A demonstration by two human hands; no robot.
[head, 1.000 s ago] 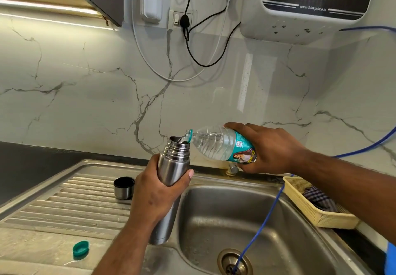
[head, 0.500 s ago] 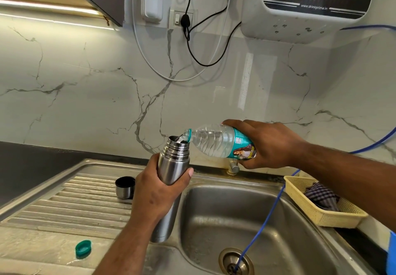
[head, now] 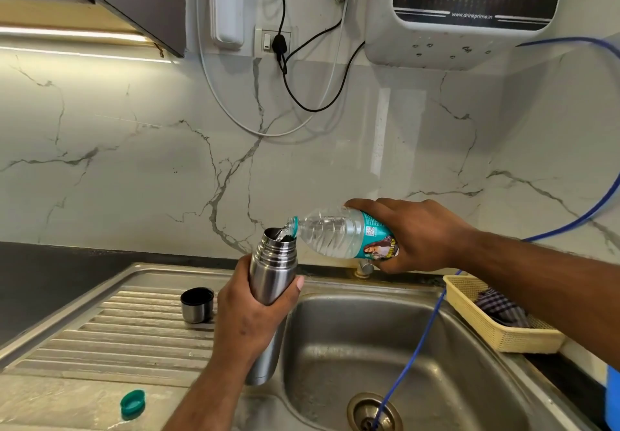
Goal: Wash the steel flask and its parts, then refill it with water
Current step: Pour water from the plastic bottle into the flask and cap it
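My left hand (head: 250,318) grips the steel flask (head: 273,262) around its middle, upright, its base at the left rim of the sink basin (head: 419,346). My right hand (head: 416,236) holds a clear plastic water bottle (head: 335,234) with a teal label, tipped nearly flat, its mouth over the flask's open top; water runs in. The flask's steel cup lid (head: 197,304) stands open side up on the ribbed drainboard (head: 127,330). The bottle's teal cap (head: 133,403) lies near the front of the drainboard.
A blue hose (head: 407,360) runs from the right wall down into the sink drain (head: 374,412). A yellow basket (head: 496,326) with a checked cloth sits right of the basin. A tap stub (head: 364,267) is behind the sink. A water purifier (head: 469,11) hangs above.
The bottle has tipped a little further toward horizontal over the flask mouth. Both hands stay in nearly the same place.
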